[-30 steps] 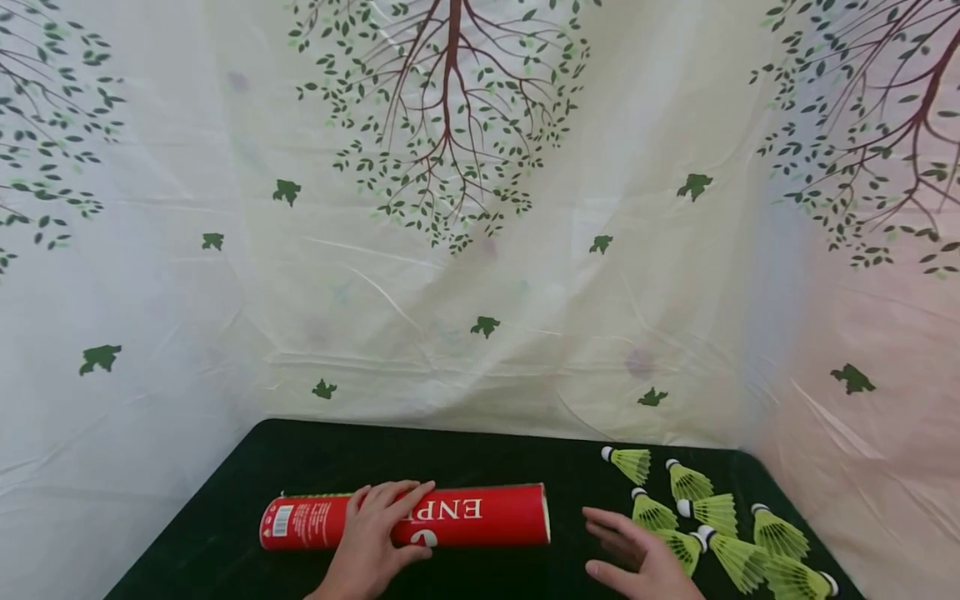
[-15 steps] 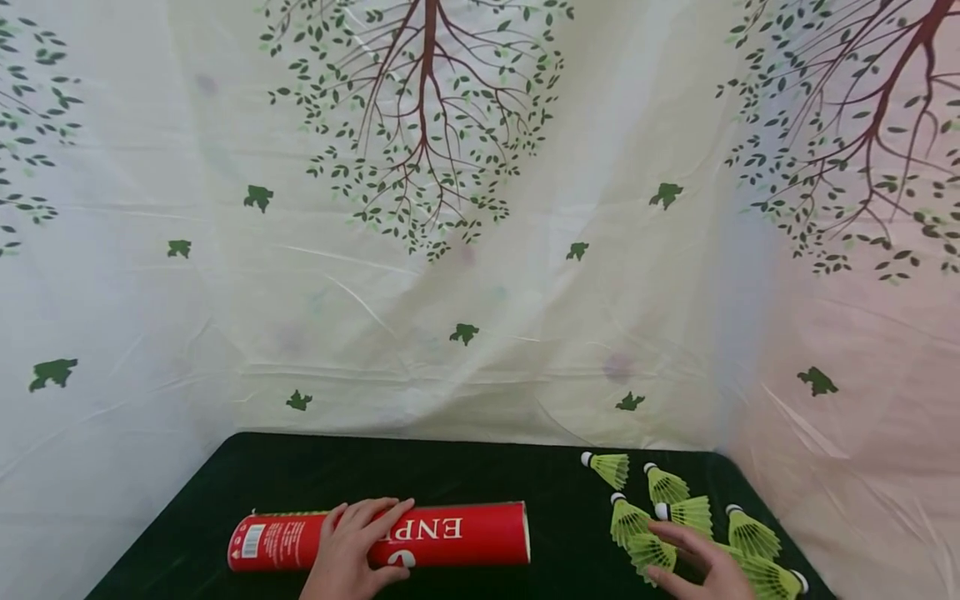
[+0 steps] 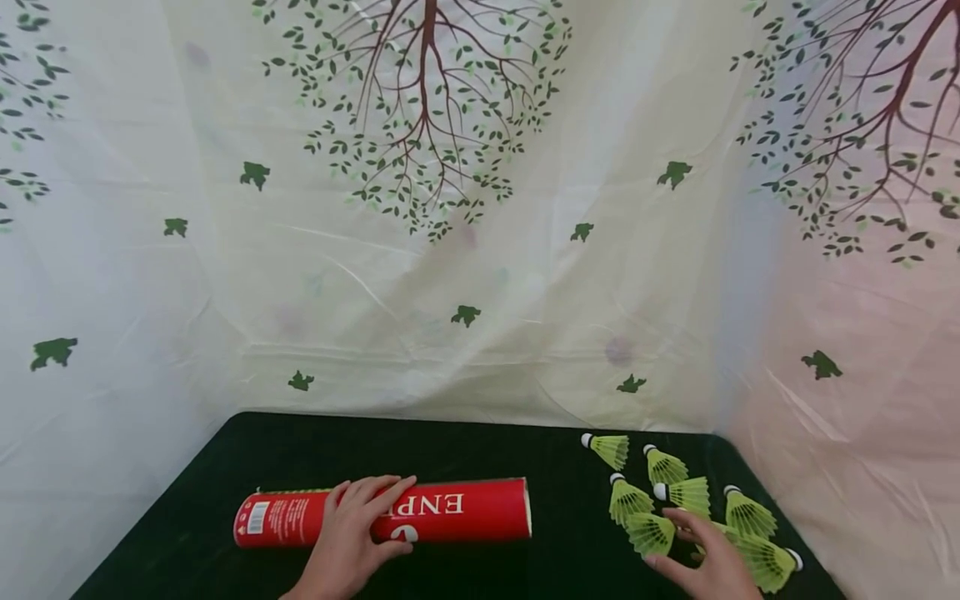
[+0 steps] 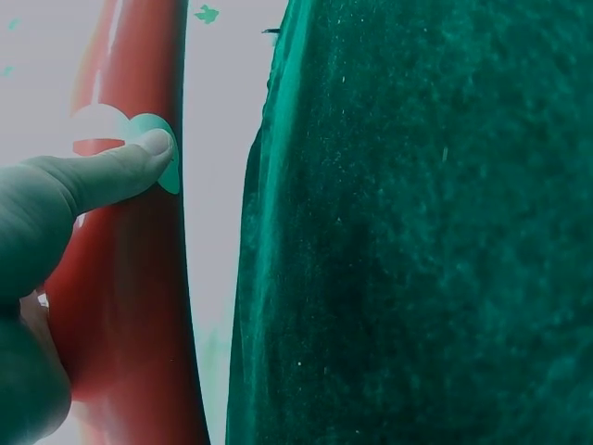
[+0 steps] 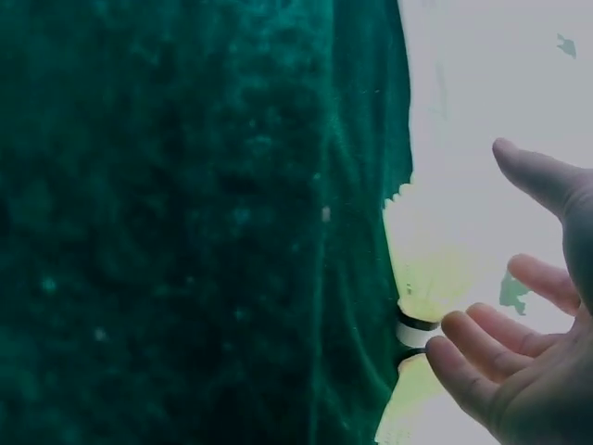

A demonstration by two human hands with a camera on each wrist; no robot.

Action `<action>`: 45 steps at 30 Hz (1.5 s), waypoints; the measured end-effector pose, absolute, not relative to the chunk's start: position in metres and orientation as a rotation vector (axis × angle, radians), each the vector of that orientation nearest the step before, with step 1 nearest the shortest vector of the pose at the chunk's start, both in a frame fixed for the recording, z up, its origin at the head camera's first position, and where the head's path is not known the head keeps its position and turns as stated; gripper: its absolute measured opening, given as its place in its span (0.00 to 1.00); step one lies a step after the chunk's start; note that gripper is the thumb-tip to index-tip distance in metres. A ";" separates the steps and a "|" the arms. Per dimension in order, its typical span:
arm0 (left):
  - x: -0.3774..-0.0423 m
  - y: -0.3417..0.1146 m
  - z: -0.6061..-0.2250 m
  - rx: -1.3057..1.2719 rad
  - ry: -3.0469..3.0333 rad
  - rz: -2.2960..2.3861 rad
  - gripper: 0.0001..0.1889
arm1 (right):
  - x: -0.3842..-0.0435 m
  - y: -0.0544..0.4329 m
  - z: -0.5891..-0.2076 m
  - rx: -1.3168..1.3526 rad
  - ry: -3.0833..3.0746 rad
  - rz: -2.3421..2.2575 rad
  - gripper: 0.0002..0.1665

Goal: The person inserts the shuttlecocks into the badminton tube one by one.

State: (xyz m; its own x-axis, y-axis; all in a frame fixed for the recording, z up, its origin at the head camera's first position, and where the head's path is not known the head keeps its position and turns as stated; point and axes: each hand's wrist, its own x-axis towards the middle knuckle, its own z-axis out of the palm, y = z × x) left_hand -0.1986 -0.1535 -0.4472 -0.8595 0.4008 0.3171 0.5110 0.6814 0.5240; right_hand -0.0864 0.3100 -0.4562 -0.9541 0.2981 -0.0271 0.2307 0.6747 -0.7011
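My left hand (image 3: 348,533) grips a red shuttlecock tube (image 3: 480,511) lying on its side on the dark green table. Fingers lie over its top, and the thumb presses the front, beside a white and green mark in the left wrist view. At the right, several yellow-green shuttlecocks with white corks lie grouped. My right hand (image 3: 708,554) is among them, thumb and fingers spread apart beside a near shuttlecock (image 3: 649,533), whose cork end is hidden by the fingers. In the right wrist view the fingers are loosely bent next to a white cork (image 5: 417,334).
Other shuttlecocks lie behind and right of my right hand, including one at the back (image 3: 607,450) and one near the right edge (image 3: 768,560). The green-covered table (image 3: 420,446) has rounded back corners. A pale curtain (image 3: 450,367) printed with trees hangs behind it.
My right hand has moved right, from the space beside the tube's right end to the shuttlecocks. My left hand stays on the tube. The head view has shifted slightly.
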 end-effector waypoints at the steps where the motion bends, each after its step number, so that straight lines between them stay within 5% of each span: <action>1: -0.199 -0.154 -0.446 -0.742 -2.706 -0.931 0.44 | -0.090 0.310 -0.456 -0.437 -2.792 1.145 0.48; 12: -0.207 -0.154 -0.437 -0.777 -2.667 -0.932 0.45 | -0.102 0.311 -0.453 -0.466 -2.740 1.051 0.21; 23: -0.203 -0.156 -0.438 -0.780 -2.654 -0.943 0.45 | -0.095 0.307 -0.452 -0.498 -2.740 1.030 0.18; 33: -0.200 -0.158 -0.440 -0.777 -2.662 -0.964 0.45 | -0.089 0.306 -0.448 -0.533 -2.729 0.908 0.05; 45: -0.199 -0.157 -0.437 -0.762 -2.671 -0.972 0.45 | -0.078 0.306 -0.431 -0.586 -2.573 0.932 0.08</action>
